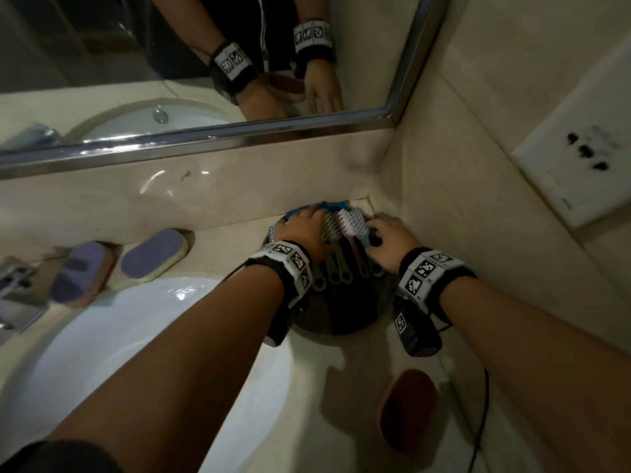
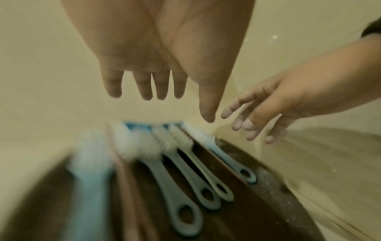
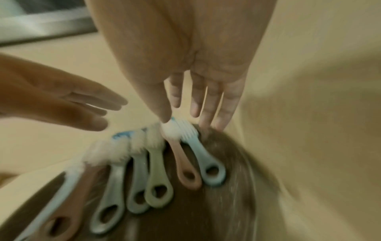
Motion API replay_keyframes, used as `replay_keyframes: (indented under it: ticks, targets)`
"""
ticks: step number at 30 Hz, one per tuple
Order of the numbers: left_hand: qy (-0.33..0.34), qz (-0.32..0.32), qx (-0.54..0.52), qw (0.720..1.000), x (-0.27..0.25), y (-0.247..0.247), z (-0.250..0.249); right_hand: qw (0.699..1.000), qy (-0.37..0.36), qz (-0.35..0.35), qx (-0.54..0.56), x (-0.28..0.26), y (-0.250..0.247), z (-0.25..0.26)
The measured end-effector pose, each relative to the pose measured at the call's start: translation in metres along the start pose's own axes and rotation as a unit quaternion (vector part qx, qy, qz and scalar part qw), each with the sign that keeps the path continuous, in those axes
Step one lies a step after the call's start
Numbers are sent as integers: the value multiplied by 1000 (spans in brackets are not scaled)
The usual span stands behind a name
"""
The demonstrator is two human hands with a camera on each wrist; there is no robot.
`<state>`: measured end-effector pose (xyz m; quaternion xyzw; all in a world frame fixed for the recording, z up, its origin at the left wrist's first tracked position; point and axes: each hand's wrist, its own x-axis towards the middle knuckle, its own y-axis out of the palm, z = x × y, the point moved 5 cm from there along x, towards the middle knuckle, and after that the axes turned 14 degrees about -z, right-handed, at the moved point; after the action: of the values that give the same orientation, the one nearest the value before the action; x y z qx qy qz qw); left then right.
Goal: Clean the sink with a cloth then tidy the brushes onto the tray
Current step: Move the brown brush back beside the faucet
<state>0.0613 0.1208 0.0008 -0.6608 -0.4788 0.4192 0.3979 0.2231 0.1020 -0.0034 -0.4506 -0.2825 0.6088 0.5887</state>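
Note:
Several pastel-handled brushes point(image 1: 336, 268) with white bristles lie side by side on a dark round tray point(image 1: 341, 315) in the counter's corner. My left hand point(image 1: 307, 218) hovers open over the bristle ends at the left. In the left wrist view its fingers point(image 2: 144, 88) are straight above the brushes point(image 2: 185, 171) and hold nothing. My right hand point(image 1: 379, 233) is at the row's right end. Its thumb point(image 3: 163, 114) touches the pink brush's bristles point(image 3: 171, 130) and its straight fingertips reach the tray's rim beside the blue brush point(image 3: 204, 161). A blue cloth point(image 1: 329, 204) lies behind the brush heads. The white sink point(image 1: 136, 336) is at the lower left.
Two purple-topped sponges point(image 1: 153, 254) rest against the backsplash left of the tray. A reddish-brown oval object point(image 1: 408, 407) lies on the counter near the front right. The mirror point(image 1: 205, 63) runs along the back, and a wall socket point(image 1: 573, 172) is on the right wall.

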Motion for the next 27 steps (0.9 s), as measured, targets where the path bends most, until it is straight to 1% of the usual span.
replay_keyframes:
  ticks: [4,8,11,16,22,27]
  targets:
    - [2,-9,2,1000,-32,-39,17,996,-71,-16,-48,-25,-23,35]
    - [-4,-46,3,999,-70,-68,33,989,-105,-31,-103,-49,-37,66]
    - [-7,-61,4,998,-99,-77,41,983,-128,-47,-127,-68,-41,83]
    - [-27,-78,-14,996,-148,-80,50,974,-152,-32,-165,-103,-44,101]
    - [-57,-105,-2,993,-200,-77,38,972,-180,-31,-149,-141,-57,100]
    - [-85,-108,-5,990,-239,-57,6,969,-193,-13,-153,-179,-52,67]
